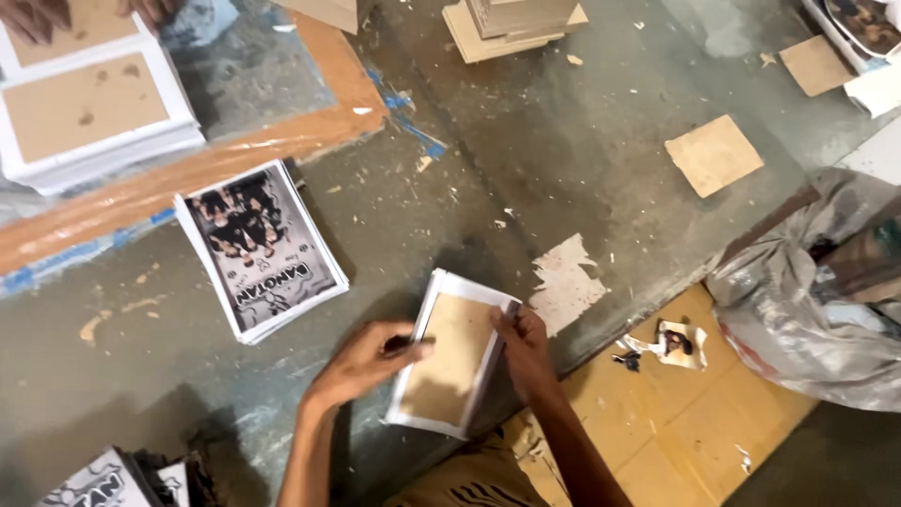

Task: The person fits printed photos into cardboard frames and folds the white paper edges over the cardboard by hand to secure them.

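Far up and to the left of the left hand, a stack of finished boards lies with brown backs up and white paper borders folded over; another person's hand rests at the top edge of that pile. Nearer, just up-left of the left hand, a pile of printed sheets waits unused, and a second printed pile shows below it at the frame's bottom, so by the look of it a good deal of wrapping is left.

The left hand lies flat, fingers extended, pressing the left side of the board in work, which sits between both hands, brown card up on a white sheet. The right hand pinches the sheet's right edge, folding it over; judging by the loose margins, this piece is partway done.

The counter is grey, scuffed and littered with paper scraps. Up-right of the right hand lies a loose cardboard square; further right, a crumpled plastic bag sits over yellow flooring.
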